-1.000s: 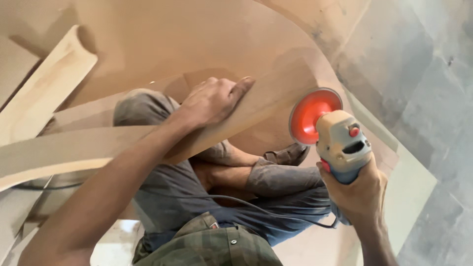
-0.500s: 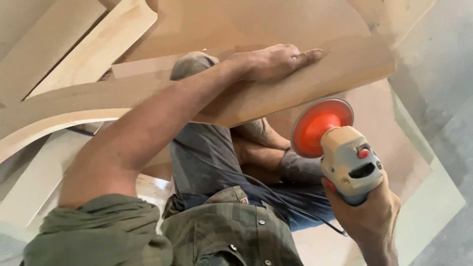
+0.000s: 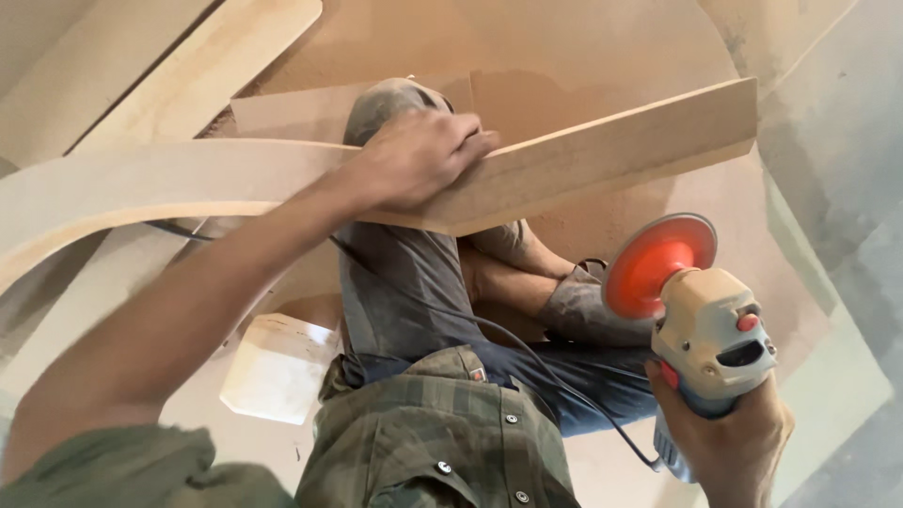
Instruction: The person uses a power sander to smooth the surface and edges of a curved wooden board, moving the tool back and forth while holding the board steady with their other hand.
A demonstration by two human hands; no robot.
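Our left hand (image 3: 414, 160) presses down on the long curved board (image 3: 583, 155), fingers draped over its upper edge, the grip closed on the wood just above our raised knee (image 3: 390, 99). The board's long axis runs from about 9 o'clock, where it bends away in a pale arc, across to about 2 o'clock, where its squared end stands free. Its narrow front edge faces us.

Our right hand (image 3: 729, 442) holds the angle grinder (image 3: 710, 343) by its blue-grey body, the grip wrapped fully round it. The orange disc (image 3: 658, 265) tilts toward 10 o'clock and sits below the board's free end, near but apart; we see bare dusty sheet between them. So the board's unsupported stretch lies up and toward 11 o'clock from the disc, and the right hand is the nearer one to that end, while the left hand pins the board's middle.

The grinder's black cord (image 3: 555, 381) trails from its tail across our lap toward 9 o'clock and passes under the board.

As for packages and signs: a small pale block with cut corners (image 3: 277, 367) lies at 7 o'clock beside our hip. The grinder carries a red round button (image 3: 748, 322) on its beige head. We make out no labels elsewhere. Other pale board offcuts (image 3: 188, 71) lie at 11 o'clock.
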